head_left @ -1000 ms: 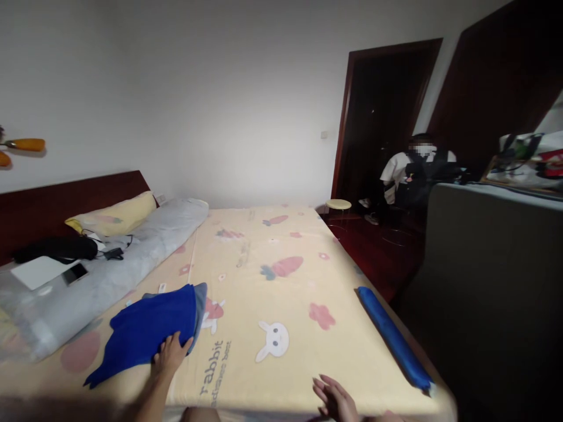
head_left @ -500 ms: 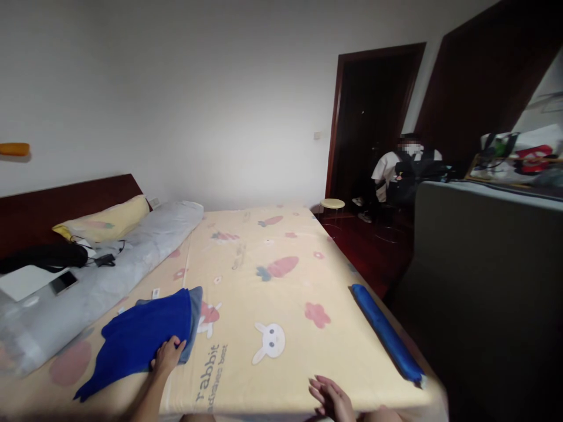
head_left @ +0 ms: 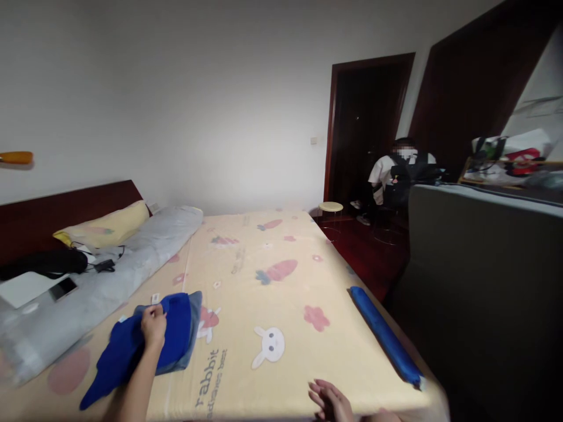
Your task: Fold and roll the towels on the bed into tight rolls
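A folded royal-blue cloth with a grey-blue layer beneath lies at the bed's near left, and small white tags show along its far edge. My left hand is on its far side, fingers closed on the fabric. The cloth's near left end trails to a ragged point. Low in the middle, my right hand hovers by the near edge of the bed, fingers loosely curled and apart, holding nothing. To its right a long blue rolled bundle lies along the bed's right edge.
The bed has a cream rabbit-and-carrot sheet. A long grey bolster, a yellow pillow, a phone and cables lie left. A dark partition stands right; a seated person and a round stool are beyond.
My left hand has moved from the cloth's near right edge to its far side, and the cloth has bunched there. The right hand has hardly moved. The view has tilted up slightly.
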The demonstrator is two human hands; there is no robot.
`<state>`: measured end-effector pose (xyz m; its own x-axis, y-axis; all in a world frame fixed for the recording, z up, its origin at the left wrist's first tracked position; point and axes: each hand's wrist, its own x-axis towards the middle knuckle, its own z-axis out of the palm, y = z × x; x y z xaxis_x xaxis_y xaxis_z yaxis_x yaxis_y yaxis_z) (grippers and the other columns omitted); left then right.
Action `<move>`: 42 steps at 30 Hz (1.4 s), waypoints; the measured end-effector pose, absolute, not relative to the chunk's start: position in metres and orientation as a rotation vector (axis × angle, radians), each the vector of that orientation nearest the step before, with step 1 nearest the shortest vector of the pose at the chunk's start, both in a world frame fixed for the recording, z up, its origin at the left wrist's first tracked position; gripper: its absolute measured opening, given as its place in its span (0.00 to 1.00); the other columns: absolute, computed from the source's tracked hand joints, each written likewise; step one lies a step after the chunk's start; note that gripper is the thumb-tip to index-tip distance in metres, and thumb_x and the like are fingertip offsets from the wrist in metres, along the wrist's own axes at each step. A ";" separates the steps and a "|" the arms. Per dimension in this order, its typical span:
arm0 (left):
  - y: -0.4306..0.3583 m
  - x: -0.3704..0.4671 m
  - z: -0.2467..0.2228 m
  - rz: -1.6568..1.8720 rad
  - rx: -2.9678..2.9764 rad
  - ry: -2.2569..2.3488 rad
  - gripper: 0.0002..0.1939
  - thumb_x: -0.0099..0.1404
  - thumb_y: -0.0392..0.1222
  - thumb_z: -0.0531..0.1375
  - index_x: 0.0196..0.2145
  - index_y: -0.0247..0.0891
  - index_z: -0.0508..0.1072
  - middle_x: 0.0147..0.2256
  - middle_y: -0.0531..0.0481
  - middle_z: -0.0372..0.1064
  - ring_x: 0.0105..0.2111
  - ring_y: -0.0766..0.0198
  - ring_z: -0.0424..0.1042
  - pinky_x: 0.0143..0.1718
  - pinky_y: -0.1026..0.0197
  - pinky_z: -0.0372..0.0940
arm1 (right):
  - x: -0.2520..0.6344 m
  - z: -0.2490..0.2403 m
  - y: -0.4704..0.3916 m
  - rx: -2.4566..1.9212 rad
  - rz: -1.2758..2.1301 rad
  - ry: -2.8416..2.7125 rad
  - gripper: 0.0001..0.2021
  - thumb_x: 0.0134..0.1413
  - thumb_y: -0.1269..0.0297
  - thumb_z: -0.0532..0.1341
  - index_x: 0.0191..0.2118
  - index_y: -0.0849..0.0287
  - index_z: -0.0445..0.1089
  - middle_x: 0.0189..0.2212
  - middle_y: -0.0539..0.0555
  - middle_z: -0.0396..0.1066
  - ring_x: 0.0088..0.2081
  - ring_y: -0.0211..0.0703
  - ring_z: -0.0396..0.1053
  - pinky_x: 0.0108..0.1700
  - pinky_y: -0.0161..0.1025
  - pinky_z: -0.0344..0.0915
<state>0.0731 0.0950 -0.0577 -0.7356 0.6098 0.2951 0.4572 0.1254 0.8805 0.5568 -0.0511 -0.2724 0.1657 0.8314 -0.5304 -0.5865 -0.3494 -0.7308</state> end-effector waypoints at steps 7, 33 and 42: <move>0.065 0.214 0.003 1.714 1.149 1.204 0.24 0.50 0.60 0.66 0.36 0.40 0.67 0.25 0.62 0.62 0.24 0.71 0.66 0.39 0.53 0.73 | 0.516 -0.191 -0.030 -1.219 1.314 -0.747 0.26 0.32 0.44 0.69 0.36 0.58 0.74 0.34 0.59 0.79 0.36 0.54 0.76 0.34 0.44 0.70; -0.024 0.366 -0.059 1.323 1.295 1.015 0.18 0.59 0.59 0.61 0.30 0.41 0.66 0.25 0.58 0.59 0.26 0.68 0.59 0.29 0.66 0.57 | 0.498 -0.102 -0.053 -1.178 0.514 -1.461 0.13 0.59 0.52 0.57 0.34 0.53 0.75 0.29 0.52 0.75 0.33 0.43 0.71 0.37 0.37 0.67; -0.027 0.368 -0.052 1.222 1.379 0.968 0.19 0.61 0.60 0.58 0.29 0.41 0.64 0.26 0.58 0.58 0.29 0.66 0.61 0.33 0.64 0.59 | 0.506 -0.088 -0.055 -1.175 0.443 -1.637 0.13 0.62 0.56 0.55 0.35 0.53 0.75 0.28 0.51 0.76 0.30 0.42 0.69 0.36 0.38 0.62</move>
